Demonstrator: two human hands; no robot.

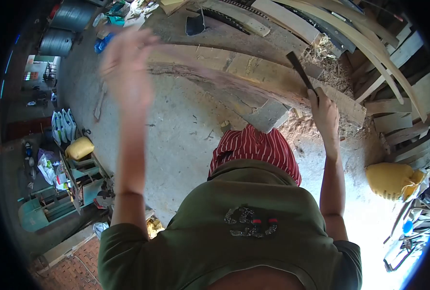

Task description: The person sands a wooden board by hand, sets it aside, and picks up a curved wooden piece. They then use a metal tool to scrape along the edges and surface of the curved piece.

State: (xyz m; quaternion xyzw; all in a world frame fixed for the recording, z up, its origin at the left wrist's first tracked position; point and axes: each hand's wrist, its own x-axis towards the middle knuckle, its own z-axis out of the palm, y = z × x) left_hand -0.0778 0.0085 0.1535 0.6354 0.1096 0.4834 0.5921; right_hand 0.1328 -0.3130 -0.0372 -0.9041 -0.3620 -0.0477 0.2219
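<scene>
A long, thick wooden plank [253,72] lies across in front of me, its near edge rough and reddish. My right hand [325,113] is closed around the lower part of a dark, flat, chisel-like bar [299,70] near the plank's right end. The bar's upper end points up and left; its lower end is hidden by the hand. My left hand [125,70] is raised by the plank's left end, smeared by motion. A faint streak runs rightward from it, and I cannot make out whether it holds anything. A grey block [268,116] sits under the plank.
Wood chips [302,130] and curled shavings [328,53] lie around the plank's right end. Curved boards [389,58] lean at the right, above a yellow sack [394,181]. A green metal frame [87,193] and a yellow jug [79,148] stand at the left.
</scene>
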